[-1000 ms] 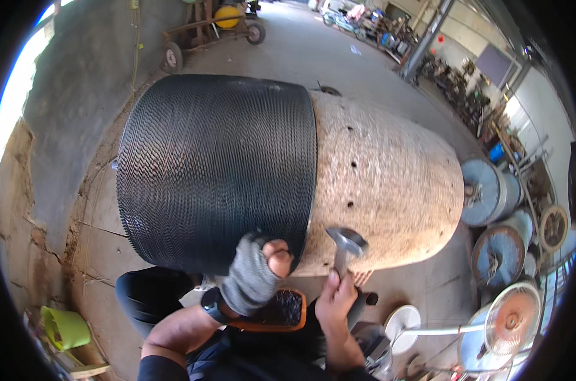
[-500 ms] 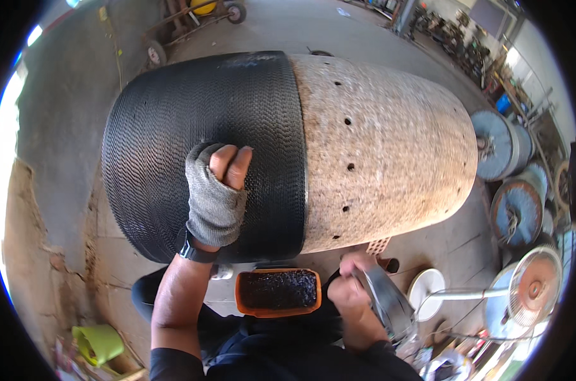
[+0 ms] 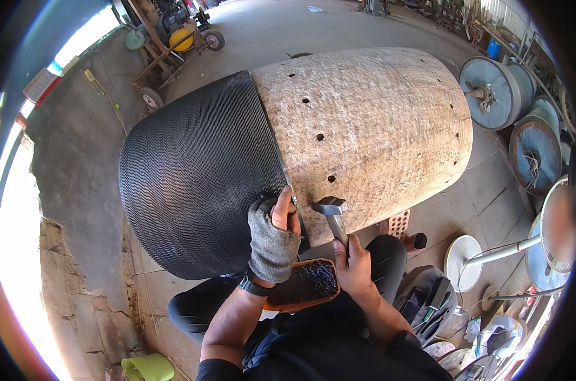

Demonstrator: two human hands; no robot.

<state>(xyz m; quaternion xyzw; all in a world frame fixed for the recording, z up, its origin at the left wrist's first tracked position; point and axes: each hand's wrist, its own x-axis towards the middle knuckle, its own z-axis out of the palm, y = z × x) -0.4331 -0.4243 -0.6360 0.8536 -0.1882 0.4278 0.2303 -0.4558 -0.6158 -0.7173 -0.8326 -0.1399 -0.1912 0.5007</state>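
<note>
A big barrel-shaped roller lies across in front of me. Its right part is bare, pale wood-like surface (image 3: 370, 120) with dark holes; rows of black toothed material (image 3: 193, 171) cover the left part. My left hand (image 3: 275, 238), in a grey fingerless glove, rests by the border of the black rows. Its index finger points up along that edge and the other fingers curl; whatever they pinch is too small to make out. My right hand (image 3: 353, 263) is closed around the handle of a hammer (image 3: 329, 208), whose head is close to the bare surface, right of my left hand.
An orange tray (image 3: 294, 306) of small dark pieces sits at my lap, partly behind my left hand. Large metal spools (image 3: 491, 92) stand at the right, near a white fan stand base (image 3: 462, 263). A wheeled cart (image 3: 180, 47) stands far left, and a perforated brick (image 3: 398, 223) lies beyond my knee.
My left hand has moved from the middle of the black rows to their right edge. My right hand has come up from beside the tray, bringing the hammer to the roller. The view has shifted.
</note>
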